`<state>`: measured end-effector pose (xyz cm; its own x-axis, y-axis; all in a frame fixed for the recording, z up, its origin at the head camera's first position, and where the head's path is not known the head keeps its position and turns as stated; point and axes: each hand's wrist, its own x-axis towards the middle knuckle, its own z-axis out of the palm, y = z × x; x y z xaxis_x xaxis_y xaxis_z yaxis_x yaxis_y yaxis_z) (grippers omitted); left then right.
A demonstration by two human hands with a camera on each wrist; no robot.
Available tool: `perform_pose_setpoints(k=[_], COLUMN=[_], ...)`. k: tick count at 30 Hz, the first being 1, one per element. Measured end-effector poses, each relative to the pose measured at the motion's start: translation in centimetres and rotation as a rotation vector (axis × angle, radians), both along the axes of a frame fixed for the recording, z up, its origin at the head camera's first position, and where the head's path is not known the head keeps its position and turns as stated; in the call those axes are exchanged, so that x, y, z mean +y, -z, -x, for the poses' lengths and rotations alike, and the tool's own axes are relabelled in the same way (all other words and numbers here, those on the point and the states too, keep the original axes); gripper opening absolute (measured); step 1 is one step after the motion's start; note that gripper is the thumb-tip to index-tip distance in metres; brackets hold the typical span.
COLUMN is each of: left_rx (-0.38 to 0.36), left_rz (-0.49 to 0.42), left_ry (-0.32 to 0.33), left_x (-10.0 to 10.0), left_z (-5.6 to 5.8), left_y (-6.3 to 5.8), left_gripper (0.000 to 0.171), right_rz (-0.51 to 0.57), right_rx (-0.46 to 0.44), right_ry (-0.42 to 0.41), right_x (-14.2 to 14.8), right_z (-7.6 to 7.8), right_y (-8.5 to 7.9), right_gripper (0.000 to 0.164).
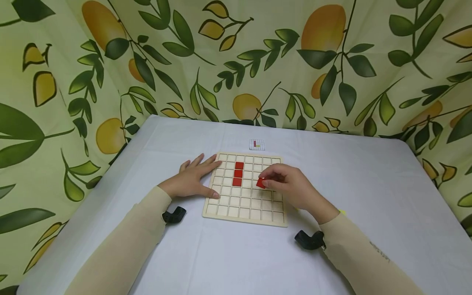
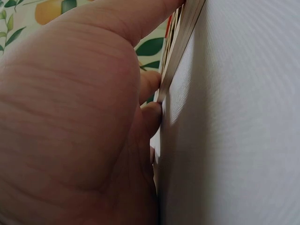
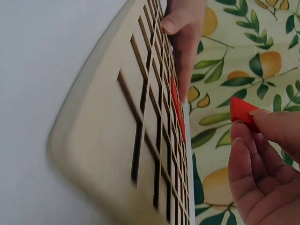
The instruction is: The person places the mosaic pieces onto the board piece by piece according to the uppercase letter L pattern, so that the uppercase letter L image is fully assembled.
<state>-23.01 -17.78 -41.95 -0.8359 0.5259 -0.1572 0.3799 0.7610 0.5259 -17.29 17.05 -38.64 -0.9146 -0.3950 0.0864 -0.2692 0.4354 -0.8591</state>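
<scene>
- My beige sleeves [image 1: 121, 241] come nearest, reaching over the white-covered desk [image 1: 221, 262].
- My left hand [image 1: 189, 180] grasps nothing; its fingers are extended, with thumb and forefinger resting on the left edge of the gridded board [image 1: 239, 200].
- My right hand [image 1: 291, 184] pinches a red tile [image 1: 261, 183], tilted above the board, right of three red tiles [image 1: 238, 173] set in a column.
- A small gridded card [image 1: 257, 144] lies beyond the board.
- I judge I'm mid-placement; next calls for levelling the tile over a cell, though which one I can't tell.
</scene>
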Motion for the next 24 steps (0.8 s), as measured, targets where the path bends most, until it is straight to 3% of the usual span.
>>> perform_pose_setpoints(k=[11,17,24], left_rx=[-0.001,0.003,-0.001], left_rz=[0.010,0.010,0.012], left_ry=[0.001,0.000,-0.005], left_x=[0.0,0.0,0.0], left_z=[-0.1,0.0,0.1], left_y=[0.0,0.0,0.1], left_gripper=[0.121,0.121,0.121], right_rz=[-0.006,-0.070,-0.149], right_rx=[-0.007,-0.016,0.059], right_ry=[-0.067,-0.089,-0.092], right_x=[-5.4,-6.4,-6.5], right_z=[1.1,1.3,1.4], right_y=[1.1,2.2,3.0], right_gripper=[0.008,0.009,0.010])
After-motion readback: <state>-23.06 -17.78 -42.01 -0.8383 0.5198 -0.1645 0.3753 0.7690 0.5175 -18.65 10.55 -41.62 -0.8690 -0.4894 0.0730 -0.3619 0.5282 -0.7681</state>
